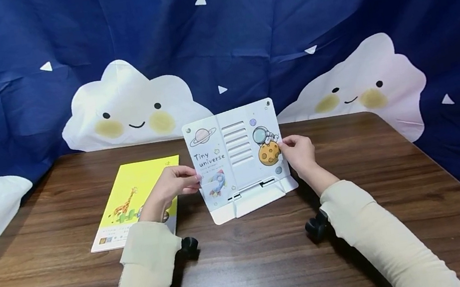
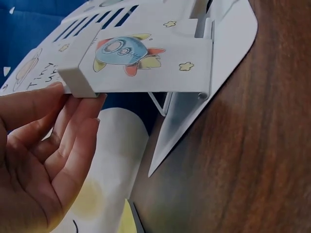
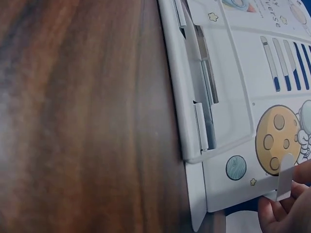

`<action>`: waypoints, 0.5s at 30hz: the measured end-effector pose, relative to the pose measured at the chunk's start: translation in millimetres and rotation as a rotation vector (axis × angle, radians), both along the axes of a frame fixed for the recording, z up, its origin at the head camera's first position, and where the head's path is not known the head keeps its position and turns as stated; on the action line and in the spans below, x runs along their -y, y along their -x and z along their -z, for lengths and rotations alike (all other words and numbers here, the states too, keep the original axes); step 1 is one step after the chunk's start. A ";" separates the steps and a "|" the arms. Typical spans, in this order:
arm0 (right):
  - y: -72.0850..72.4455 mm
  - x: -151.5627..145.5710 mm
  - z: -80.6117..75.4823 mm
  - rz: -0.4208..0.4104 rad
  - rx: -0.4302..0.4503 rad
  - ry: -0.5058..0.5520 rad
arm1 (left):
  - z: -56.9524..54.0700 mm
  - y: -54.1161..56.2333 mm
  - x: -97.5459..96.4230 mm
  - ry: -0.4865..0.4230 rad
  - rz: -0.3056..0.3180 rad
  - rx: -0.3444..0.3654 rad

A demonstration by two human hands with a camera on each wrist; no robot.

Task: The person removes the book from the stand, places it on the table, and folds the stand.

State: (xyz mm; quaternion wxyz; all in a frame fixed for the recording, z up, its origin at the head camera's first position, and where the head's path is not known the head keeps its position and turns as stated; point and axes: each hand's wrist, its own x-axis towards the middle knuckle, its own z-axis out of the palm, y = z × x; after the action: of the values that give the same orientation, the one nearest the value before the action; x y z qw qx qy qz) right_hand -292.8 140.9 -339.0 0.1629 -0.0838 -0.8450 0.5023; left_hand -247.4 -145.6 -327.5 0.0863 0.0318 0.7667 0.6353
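Note:
A white metal book stand [image 1: 240, 177], printed with "Tiny universe", a rocket and an astronaut on a moon, leans upright on the table, slightly turned. My left hand [image 1: 172, 182] pinches its left edge, thumb and fingers at a white folding side clip [image 2: 77, 80]. At the right edge, beside the moon picture, my right hand [image 1: 300, 152] pinches the stand near another small white clip [image 3: 285, 179]. Along the bottom runs a ledge [image 1: 260, 202] with wire page holders. The left wrist view shows the base plate [image 2: 180, 126] resting on the wood behind the tilted panel.
A yellow book [image 1: 132, 177] with a giraffe on its cover lies left of the stand, partly under my left forearm. The brown wooden table [image 1: 251, 272] extends to a blue cloud-patterned curtain [image 1: 237, 20] at the back. Black wrist cameras [image 1: 316, 228] jut inward from both sleeves.

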 end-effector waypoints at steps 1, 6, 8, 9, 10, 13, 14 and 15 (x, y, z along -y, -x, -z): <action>-4.0 2.0 -5.4 -0.004 0.004 -0.009 | -0.3 -1.1 -0.1 0.003 0.012 -0.004; -4.4 5.1 -15.8 -0.018 0.048 -0.058 | -2.2 -7.5 -2.3 0.009 0.048 -0.017; -2.0 5.5 -17.9 -0.023 0.058 -0.078 | -2.9 -9.8 -3.1 0.013 0.061 -0.027; -0.7 5.7 -18.5 -0.025 0.059 -0.087 | -3.5 -11.0 -3.7 0.017 0.068 -0.031; 0.7 5.9 -18.9 -0.028 0.060 -0.096 | -3.9 -12.0 -4.3 0.024 0.078 -0.038; 4.2 7.3 -19.4 -0.023 0.064 -0.110 | -4.7 -14.8 -6.0 0.037 0.105 -0.057; 5.2 7.5 -19.4 -0.022 0.065 -0.113 | -5.0 -15.8 -7.0 0.040 0.110 -0.060; 5.8 7.9 -19.7 -0.021 0.067 -0.118 | -5.1 -16.8 -7.7 0.043 0.117 -0.063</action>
State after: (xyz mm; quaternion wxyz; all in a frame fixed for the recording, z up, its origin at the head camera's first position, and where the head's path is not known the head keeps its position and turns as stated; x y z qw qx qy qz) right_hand -298.7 133.0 -319.3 0.1339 -0.0820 -0.8789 0.4504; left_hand -230.5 -137.8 -322.3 0.0998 0.0950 0.7795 0.6111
